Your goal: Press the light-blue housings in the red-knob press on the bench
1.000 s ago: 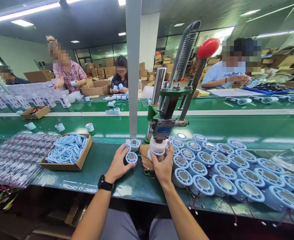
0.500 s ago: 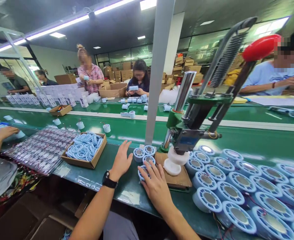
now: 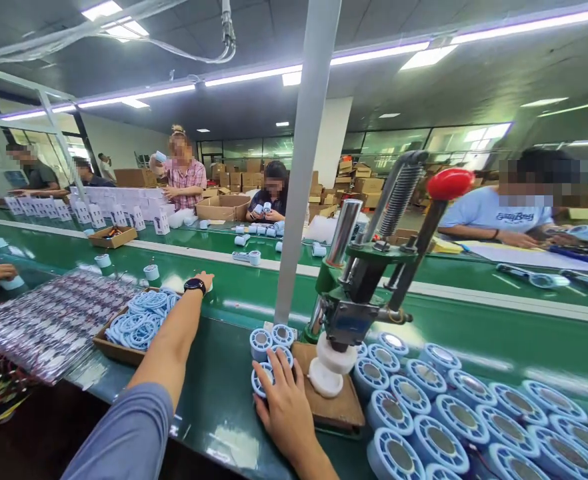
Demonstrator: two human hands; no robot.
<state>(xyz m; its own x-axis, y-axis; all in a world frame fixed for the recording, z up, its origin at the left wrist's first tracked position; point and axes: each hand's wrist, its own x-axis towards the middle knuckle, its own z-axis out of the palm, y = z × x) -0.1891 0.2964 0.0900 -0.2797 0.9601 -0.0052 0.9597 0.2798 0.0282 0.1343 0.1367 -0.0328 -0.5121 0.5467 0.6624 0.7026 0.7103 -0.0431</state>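
Note:
My left hand (image 3: 204,281) reaches far over the green belt, its fingers curled down on a small light-blue cylinder (image 3: 211,288), mostly hidden under them. Spread fingers of my right hand (image 3: 287,403) rest over a small group of round light-blue fan-like housings (image 3: 261,341) with grey metal centres, touching the nearest ones. Just right of that hand stands a green hand press (image 3: 357,320) with a red knob. White round pads (image 3: 327,377) sit beneath its ram, on a brown base plate.
Many blue housings (image 3: 439,433) with wires fill the bench right of the press. A cardboard tray of blue rings (image 3: 141,320) lies under my left forearm, beside wrapped rows of small parts (image 3: 59,320). A grey post (image 3: 307,167) rises behind. Co-workers sit across the belt.
My left hand has moved forward and left, from the bench beside the housings to a cylinder on the belt. My right hand stays on the housings. The view has tilted up and shifted right.

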